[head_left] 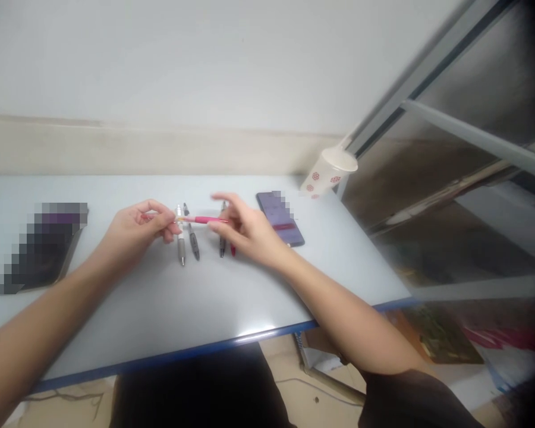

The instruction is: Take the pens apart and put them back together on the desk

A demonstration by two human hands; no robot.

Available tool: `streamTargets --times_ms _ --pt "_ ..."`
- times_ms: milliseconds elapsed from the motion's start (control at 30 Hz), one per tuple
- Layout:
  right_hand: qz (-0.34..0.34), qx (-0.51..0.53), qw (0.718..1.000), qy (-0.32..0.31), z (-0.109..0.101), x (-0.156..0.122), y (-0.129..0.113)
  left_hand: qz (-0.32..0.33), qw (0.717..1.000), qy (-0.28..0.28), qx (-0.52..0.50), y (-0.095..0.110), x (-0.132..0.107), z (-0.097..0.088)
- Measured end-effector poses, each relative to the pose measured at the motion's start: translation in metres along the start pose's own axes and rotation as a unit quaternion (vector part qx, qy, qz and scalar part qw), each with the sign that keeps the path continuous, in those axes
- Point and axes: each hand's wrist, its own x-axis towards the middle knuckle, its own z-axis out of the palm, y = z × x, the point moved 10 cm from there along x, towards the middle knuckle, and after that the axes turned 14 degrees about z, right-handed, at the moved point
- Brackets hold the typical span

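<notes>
I read the slim plastic pen with the pink grip as lying almost level, its long axis running left to right between the two hands, over the pens on the pale, blue-edged table. Its pink grip points toward the right hand; the other end runs into the left hand. I have the left thumb and fingers pinched together on that end. On the right, the thumb lies against the pink grip and the index finger is lifted clear; I cannot tell whether the curled fingers behind are clamped on it. Neither hand is nearer, since the pen bridges both. Below the pen's left part lie a silver-white pen with a grey grip and a dark grey pen, both pointing roughly toward me, so crosswise to it. A black slender pen and a red pen, partly hidden, sit beside the right hand.
</notes>
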Motion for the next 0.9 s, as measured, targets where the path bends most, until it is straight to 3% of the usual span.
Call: streamTargets --times_ms 133,433,533,633,767,900 --pt "-0.024 -0.029 0.999 0.028 -0.004 -0.001 -0.005 -0.001 1.0 -0.006 0.01 -0.003 -0.001 0.0" --pt "-0.017 -0.048 0.999 0.016 -0.004 -0.009 -0.017 0.01 0.999 -0.028 0.016 0.001 -0.004 0.003" --pt "-0.004 -0.032 0.999 0.01 -0.005 -0.01 -0.015 0.025 0.996 -0.032 0.078 0.007 -0.004 0.0" --pt "-0.044 -0.042 0.998 0.011 -0.006 -0.012 -0.021 0.099 0.974 -0.07 0.192 0.022 -0.002 0.003" --pt "-0.131 -0.104 0.986 0.016 -0.004 -0.018 -0.034 0.252 0.913 -0.133 0.292 0.043 -0.008 0.022" --pt "-0.142 -0.133 0.98 0.047 -0.01 -0.02 -0.034 0.306 0.879 -0.125 0.343 0.048 -0.011 0.026"
